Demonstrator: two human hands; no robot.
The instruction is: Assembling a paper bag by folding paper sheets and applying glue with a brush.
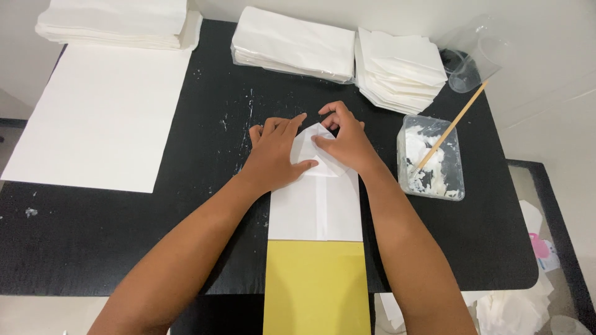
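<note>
Yellow flat card point(316, 288) lies nearest, sticking out of the open lower end of the white folded paper bag point(316, 208) at the front middle of the black table point(124, 248). At the bag's far end the corners are folded in to a point, and the flaps look not yet closed or glued. My left hand point(273, 155) lies flat with spread fingers, pressing the left flap and gripping nothing. My right hand point(347, 139) presses the right flap with curled fingertips. Right of them stands a clear plastic tub of white paste point(431, 158) with a wooden stick point(450, 127). Behind it lie stacks of finished white bags point(400, 71). At the left lies a large white paper sheet point(99, 118).
</note>
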